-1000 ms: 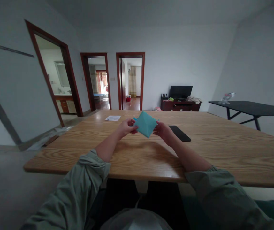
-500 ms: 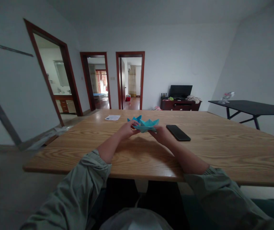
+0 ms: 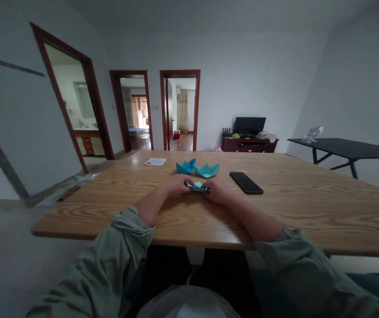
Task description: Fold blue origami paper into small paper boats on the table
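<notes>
Between my two hands is a light blue folded paper (image 3: 197, 187), low over the wooden table. The fingers of my left hand (image 3: 178, 184) pinch its left end. My right hand (image 3: 216, 191) grips its right end. Just beyond them, a darker blue paper boat (image 3: 185, 167) and a light blue paper boat (image 3: 206, 170) rest side by side on the table, close together, with no hand on them.
The wooden table (image 3: 119, 212) bears a black phone (image 3: 246, 183) right of my hands and a printed white card (image 3: 155, 162) at the back left. Farther off are a black table (image 3: 348, 148) and a television (image 3: 249, 126) on a cabinet.
Both hands have come lower and nearer to me with the folded paper. It now looks lower and flatter, and the light blue boat behind it has come into full view.
</notes>
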`<state>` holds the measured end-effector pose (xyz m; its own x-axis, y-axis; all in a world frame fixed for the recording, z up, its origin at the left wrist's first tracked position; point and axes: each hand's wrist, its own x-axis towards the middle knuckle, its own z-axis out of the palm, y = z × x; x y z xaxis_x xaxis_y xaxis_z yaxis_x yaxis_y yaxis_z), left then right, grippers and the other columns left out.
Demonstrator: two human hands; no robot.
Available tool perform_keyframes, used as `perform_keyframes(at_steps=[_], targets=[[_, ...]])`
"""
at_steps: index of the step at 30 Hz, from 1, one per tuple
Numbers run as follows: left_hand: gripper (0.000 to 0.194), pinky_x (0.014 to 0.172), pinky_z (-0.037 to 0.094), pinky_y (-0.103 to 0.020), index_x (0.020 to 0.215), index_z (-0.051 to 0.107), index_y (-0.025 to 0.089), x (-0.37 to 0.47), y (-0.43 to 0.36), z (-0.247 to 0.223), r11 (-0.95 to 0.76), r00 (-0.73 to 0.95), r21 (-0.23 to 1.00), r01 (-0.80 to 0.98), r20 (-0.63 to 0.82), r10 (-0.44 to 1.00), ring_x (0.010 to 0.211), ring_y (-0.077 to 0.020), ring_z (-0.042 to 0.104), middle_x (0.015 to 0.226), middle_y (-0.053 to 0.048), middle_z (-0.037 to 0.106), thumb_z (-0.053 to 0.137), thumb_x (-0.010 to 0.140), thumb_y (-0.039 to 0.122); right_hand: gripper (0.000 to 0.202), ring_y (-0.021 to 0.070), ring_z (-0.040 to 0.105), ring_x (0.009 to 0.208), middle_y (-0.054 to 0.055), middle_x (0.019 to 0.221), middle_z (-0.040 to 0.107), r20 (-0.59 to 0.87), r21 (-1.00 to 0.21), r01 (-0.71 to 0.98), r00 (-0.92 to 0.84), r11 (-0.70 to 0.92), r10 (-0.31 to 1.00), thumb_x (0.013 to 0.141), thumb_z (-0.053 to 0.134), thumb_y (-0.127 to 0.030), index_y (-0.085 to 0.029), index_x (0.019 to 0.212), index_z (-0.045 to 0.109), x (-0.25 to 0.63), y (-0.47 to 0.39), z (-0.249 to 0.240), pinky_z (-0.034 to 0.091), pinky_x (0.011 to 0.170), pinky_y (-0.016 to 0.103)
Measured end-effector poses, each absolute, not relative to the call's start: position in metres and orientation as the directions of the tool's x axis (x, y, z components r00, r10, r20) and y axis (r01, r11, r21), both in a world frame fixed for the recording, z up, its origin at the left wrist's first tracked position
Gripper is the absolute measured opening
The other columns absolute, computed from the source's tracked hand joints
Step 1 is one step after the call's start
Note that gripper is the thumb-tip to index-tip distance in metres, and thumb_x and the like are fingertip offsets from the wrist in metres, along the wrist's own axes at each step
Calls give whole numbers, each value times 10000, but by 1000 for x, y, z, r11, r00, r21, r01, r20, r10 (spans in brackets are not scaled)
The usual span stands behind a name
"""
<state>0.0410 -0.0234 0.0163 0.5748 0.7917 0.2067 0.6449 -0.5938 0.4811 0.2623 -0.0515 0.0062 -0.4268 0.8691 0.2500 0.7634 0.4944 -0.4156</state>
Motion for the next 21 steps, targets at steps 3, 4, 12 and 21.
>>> perform_keyframes(at_steps=[3,4,12,21], targets=[[330,604,388,-212,969,735,253,40,-21,13,-609,635,428,668,100,766,680,-137,562,762,10,653,686,651,327,221,178,583,720,29,828,700,212,-376,781,-452,499,866,693,661,-258,-235,900,733,266,-50,5,401,656,256],[331,607,383,-212,970,735,265,40,-21,12,-624,649,410,666,93,755,690,-139,562,782,13,657,690,649,333,243,173,582,710,25,829,702,202,-378,777,-461,503,864,685,666,-268,-233,915,734,268,-50,6,398,645,253],[284,551,336,-213,882,737,214,37,-26,18,-582,668,502,640,11,744,621,-120,530,693,25,648,659,702,421,227,134,522,602,13,672,657,120,-414,806,-413,424,903,729,632,-389,-191,798,720,273,-56,18,320,524,236],[380,581,360,-217,1007,694,190,34,-26,17,-577,642,533,618,82,763,662,-123,537,789,-2,663,538,808,473,445,108,421,516,4,540,529,97,-326,868,-365,376,926,865,461,-491,-153,621,616,272,-60,25,235,494,258]])
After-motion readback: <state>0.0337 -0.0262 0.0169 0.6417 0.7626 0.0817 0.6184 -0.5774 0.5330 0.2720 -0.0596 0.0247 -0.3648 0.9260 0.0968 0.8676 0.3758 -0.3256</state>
